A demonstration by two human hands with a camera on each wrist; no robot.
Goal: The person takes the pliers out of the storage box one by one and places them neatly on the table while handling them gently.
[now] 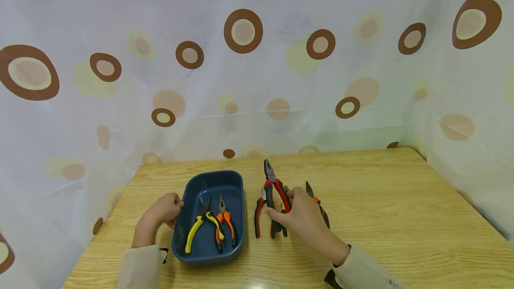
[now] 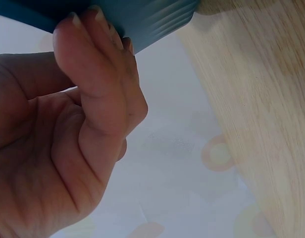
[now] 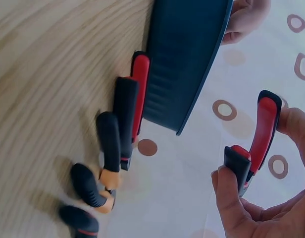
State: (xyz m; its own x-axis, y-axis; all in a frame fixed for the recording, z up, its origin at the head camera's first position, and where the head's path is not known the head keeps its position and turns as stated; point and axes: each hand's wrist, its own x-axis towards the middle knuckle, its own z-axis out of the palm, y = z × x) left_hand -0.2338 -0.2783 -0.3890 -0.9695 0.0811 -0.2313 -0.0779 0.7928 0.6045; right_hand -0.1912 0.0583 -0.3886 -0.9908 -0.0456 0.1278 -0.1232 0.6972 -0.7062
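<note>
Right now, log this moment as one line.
left hand: touching dark-blue rectangular tray | right hand: holding red-and-black pliers | in tray: yellow-and-black pliers, orange-and-black pliers

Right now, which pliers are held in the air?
The red-and-black pliers in the right hand; every other visible pair rests on the table or in the blue box.

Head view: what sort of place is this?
Possibly a makeshift filming or demo corner indoors, hedged: a spotted sheet hangs behind a wood-grain table, with pliers and a blue tray out.
</note>
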